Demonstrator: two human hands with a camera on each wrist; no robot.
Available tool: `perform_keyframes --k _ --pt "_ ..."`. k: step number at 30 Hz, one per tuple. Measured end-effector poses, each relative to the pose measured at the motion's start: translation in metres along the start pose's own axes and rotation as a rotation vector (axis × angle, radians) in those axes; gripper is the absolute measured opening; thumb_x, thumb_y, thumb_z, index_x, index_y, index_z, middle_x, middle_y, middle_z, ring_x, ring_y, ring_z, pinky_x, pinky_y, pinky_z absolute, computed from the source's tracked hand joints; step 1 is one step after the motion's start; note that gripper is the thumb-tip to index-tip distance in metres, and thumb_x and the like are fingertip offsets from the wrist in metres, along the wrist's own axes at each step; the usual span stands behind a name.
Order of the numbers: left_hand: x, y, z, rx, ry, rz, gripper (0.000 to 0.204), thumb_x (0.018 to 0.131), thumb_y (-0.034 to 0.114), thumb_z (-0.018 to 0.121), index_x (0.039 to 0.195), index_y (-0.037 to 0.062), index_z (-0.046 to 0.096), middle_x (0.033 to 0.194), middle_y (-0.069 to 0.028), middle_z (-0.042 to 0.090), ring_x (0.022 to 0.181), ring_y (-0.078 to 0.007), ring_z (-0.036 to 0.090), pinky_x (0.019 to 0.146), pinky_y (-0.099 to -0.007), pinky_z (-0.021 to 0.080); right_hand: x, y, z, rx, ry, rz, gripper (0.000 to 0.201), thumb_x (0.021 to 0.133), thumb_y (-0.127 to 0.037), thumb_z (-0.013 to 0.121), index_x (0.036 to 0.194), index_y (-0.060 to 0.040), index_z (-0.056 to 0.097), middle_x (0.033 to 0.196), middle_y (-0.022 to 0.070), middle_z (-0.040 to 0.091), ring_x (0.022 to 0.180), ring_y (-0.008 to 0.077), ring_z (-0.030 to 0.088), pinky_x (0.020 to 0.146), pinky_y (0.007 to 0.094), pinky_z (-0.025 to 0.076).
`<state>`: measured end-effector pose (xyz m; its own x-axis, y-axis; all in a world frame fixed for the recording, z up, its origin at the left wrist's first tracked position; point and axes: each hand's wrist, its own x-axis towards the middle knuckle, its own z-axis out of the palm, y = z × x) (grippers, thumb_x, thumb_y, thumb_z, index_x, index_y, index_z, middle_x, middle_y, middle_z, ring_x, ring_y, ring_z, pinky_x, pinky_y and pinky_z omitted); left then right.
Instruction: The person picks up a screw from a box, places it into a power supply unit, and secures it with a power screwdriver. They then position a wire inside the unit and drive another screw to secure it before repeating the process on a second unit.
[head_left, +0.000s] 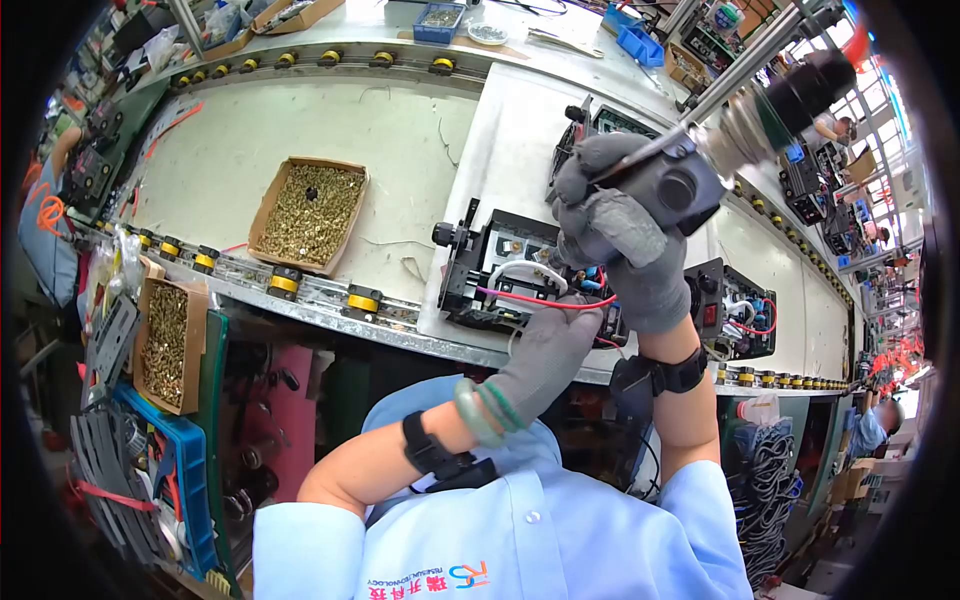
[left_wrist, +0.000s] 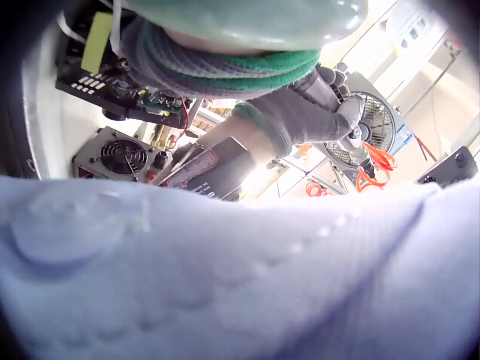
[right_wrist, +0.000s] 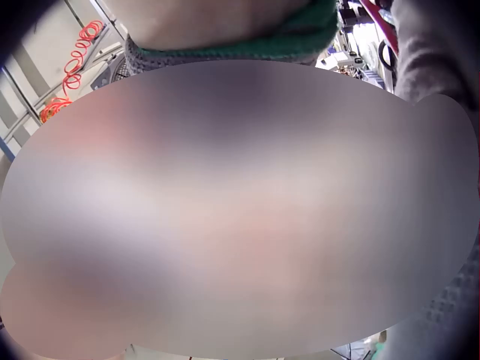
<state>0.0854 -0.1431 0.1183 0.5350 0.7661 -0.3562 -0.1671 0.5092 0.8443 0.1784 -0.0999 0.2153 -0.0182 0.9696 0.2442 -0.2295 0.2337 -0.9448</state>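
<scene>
1. Over the open black unit [head_left: 465, 272] on the white board [head_left: 510, 125], right hand [head_left: 645, 260] has fingers wrapped round a handheld tool [head_left: 680, 190], probably for control.
2. Left hand [head_left: 545, 362] touches near the red wire [head_left: 530, 297], maybe steadying; can't tell if it's pinching.

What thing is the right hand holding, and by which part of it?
The right hand holds a grey and black tool, with its gloved fingers curled round the grey body. The tool's tip cannot be made out.
</scene>
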Motion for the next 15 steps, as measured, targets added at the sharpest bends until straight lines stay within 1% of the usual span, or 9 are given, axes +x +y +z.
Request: perform_keyframes --k 2,3,5,7,9,11,13,14,15 --pt "-0.017 0.009 -0.022 0.45 -0.099 0.204 0.024 0.09 0.012 0.051 0.109 0.0017 0.061 0.08 -0.0067 0.062 0.075 -0.0114 0.055 0.067 -0.0288 0.044 0.007 0.002 -0.003 -0.028 -0.046 0.029 0.051 0.075 -0.02 0.072 0.119 -0.0057 0.05 0.092 0.0082 0.058 0.074 0.0125 0.059 0.052 0.0234 0.045" --pt "-0.025 0.007 -0.033 0.458 -0.103 0.198 0.024 0.09 0.012 0.051 0.109 0.0017 0.061 0.08 -0.0067 0.062 0.075 -0.0114 0.055 0.067 -0.0288 0.044 0.011 0.004 -0.006 0.005 -0.112 0.016 0.051 0.074 -0.02 0.074 0.118 -0.0054 0.05 0.092 0.0084 0.059 0.073 0.0122 0.058 0.052 0.0232 0.045" --pt "-0.044 -0.002 -0.053 0.62 0.034 0.618 0.032 0.088 0.012 0.054 0.117 0.0013 0.059 0.081 -0.0101 0.065 0.068 -0.0148 0.06 0.061 -0.0293 0.045 0.014 0.01 -0.012 0.075 -0.234 -0.011 0.052 0.072 -0.021 0.076 0.115 -0.0048 0.051 0.092 0.0089 0.059 0.071 0.0115 0.058 0.051 0.0227 0.044" --pt "-0.052 0.028 -0.061 0.849 0.088 0.668 0.035 0.086 0.01 0.054 0.12 0.002 0.057 0.076 -0.0088 0.064 0.063 -0.0175 0.06 0.056 -0.0302 0.045 0.015 0.01 -0.013 0.093 -0.277 -0.04 0.052 0.072 -0.023 0.077 0.114 -0.0048 0.052 0.093 0.0097 0.06 0.069 0.0118 0.057 0.05 0.0231 0.044" --pt "-0.049 0.038 -0.061 1.068 0.148 0.721 0.038 0.085 0.009 0.055 0.123 0.0027 0.056 0.072 -0.0075 0.063 0.057 -0.0202 0.061 0.051 -0.0311 0.045 0.013 0.006 -0.008 0.129 -0.207 -0.068 0.035 0.075 -0.002 0.072 0.107 0.0016 0.059 0.09 0.0091 0.065 0.079 0.0143 0.064 0.069 0.0267 0.054" --pt "-0.037 0.03 -0.056 1.496 0.122 0.666 0.042 0.085 0.008 0.053 0.127 0.0028 0.052 0.06 -0.0028 0.058 0.048 -0.0236 0.057 0.043 -0.0331 0.042 0.01 0.002 -0.002 0.131 -0.18 -0.056 0.034 0.075 -0.001 0.072 0.106 0.0017 0.059 0.09 0.009 0.065 0.079 0.0135 0.064 0.069 0.0266 0.055" --pt "-0.033 0.025 -0.052 1.583 0.115 0.621 0.048 0.083 0.008 0.054 0.131 0.003 0.048 0.055 -0.0011 0.053 0.047 -0.0209 0.058 0.042 -0.0342 0.042 0.009 0.004 -0.001 0.088 -0.075 -0.07 0.033 0.076 0.0 0.071 0.107 0.0018 0.059 0.09 0.0088 0.065 0.078 0.0122 0.063 0.068 0.0253 0.055" --pt "-0.034 0.024 -0.051 1.603 0.07 0.586 0.05 0.082 0.009 0.055 0.131 0.0017 0.047 0.056 -0.0014 0.055 0.047 -0.0205 0.059 0.041 -0.0344 0.042 0.007 0.004 -0.001 -0.06 -0.028 -0.012 0.046 0.075 -0.018 0.073 0.114 -0.0029 0.055 0.088 0.0086 0.062 0.069 0.0125 0.06 0.049 0.0232 0.045" --pt "-0.034 0.025 -0.049 1.624 0.028 0.553 0.053 0.081 0.009 0.056 0.132 0.0005 0.046 0.056 -0.0016 0.057 0.048 -0.0202 0.06 0.041 -0.0346 0.042 0.008 0.006 0.002 -0.058 -0.032 -0.007 0.046 0.075 -0.018 0.073 0.114 -0.0029 0.055 0.088 0.0086 0.062 0.069 0.0125 0.06 0.049 0.0232 0.045"
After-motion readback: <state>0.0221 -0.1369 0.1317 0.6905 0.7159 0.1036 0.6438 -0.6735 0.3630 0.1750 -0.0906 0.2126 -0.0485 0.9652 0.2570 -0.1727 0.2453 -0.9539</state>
